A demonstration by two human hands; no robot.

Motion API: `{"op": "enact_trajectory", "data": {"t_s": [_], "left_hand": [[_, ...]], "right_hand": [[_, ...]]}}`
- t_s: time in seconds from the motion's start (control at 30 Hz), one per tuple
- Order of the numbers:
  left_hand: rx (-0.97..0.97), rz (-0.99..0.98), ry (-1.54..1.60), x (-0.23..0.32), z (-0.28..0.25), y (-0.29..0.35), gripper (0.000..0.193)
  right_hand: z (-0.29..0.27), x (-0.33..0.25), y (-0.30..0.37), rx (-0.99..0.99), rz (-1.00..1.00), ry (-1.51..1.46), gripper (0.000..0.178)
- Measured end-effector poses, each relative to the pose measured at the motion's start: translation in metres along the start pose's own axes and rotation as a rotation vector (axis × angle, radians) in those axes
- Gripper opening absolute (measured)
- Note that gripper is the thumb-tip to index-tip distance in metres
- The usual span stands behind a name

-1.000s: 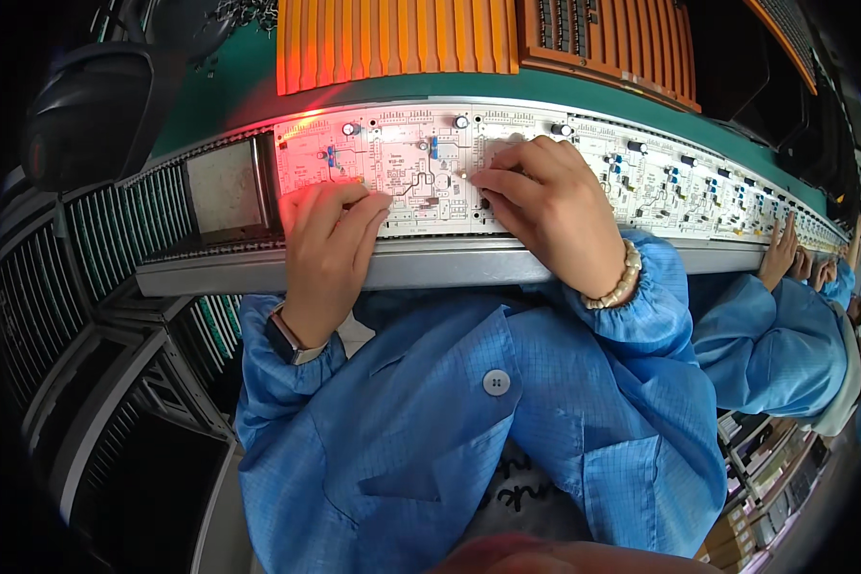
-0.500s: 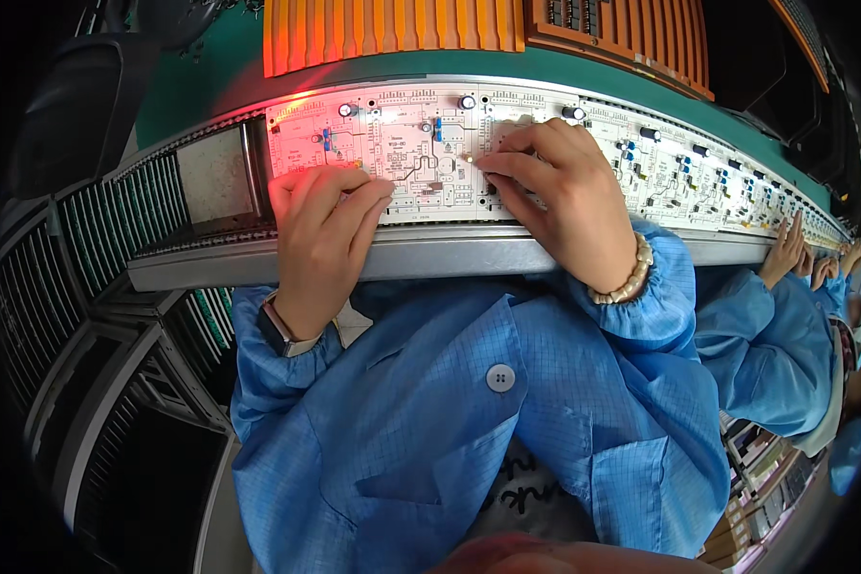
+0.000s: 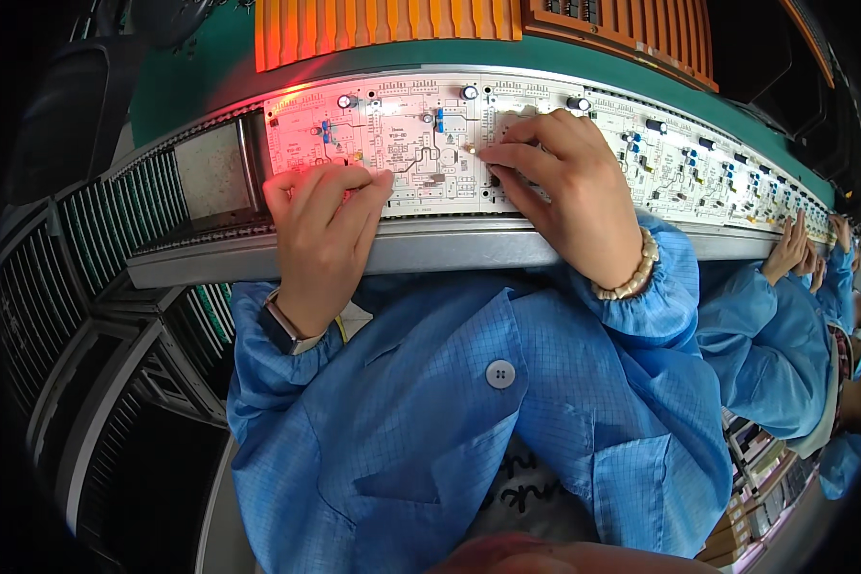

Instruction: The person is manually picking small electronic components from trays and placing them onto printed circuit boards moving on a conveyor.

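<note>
A row of white circuit boards [image 3: 416,196] lies in a metal-edged conveyor rail in front of me. They carry black cylindrical capacitors [image 3: 470,93] and small blue parts [image 3: 440,121]. My left hand [image 3: 320,225] rests over the leftmost boards, its fingers bent and drawn together, with the tips at the board surface. Whatever those fingertips hold, if anything, is hidden. My right hand [image 3: 574,196] reaches in from the right, thumb and index finger pinched close to the board. At its index fingertip is a small pale component [image 3: 470,148], standing on the board.
Orange ribbed bins [image 3: 387,33] stand behind the rail on a green surface [image 3: 196,96]. Racks of slotted boards [image 3: 124,225] are at the left. Farther along the line at right, another person's hands [image 3: 789,251] work over the boards. Red light falls on the left boards.
Both my hands stay almost in place; the right fingertips have shifted slightly away from the pale component. The view has shifted a little. At far right, a co-worker's hand has risen slightly.
</note>
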State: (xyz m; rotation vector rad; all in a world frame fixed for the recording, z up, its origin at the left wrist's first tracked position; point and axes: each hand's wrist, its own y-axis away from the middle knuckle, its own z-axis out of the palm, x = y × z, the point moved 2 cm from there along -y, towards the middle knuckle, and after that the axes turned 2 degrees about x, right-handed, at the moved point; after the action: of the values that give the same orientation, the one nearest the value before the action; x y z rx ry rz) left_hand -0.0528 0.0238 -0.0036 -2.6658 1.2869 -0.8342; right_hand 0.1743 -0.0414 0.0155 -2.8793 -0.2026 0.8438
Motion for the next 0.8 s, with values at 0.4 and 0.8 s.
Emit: {"op": "enact_trajectory", "data": {"t_s": [0.4,0.8], "left_hand": [[0.000,0.007,0.115,-0.005,0.000,0.001,0.026],[-0.149,0.190,-0.120,0.010,-0.008,-0.011,0.031]], "right_hand": [[-0.004,-0.002,0.001,0.017,-0.006,0.027,0.027],[-0.004,-0.003,0.000,0.006,-0.003,0.072,0.025]]}}
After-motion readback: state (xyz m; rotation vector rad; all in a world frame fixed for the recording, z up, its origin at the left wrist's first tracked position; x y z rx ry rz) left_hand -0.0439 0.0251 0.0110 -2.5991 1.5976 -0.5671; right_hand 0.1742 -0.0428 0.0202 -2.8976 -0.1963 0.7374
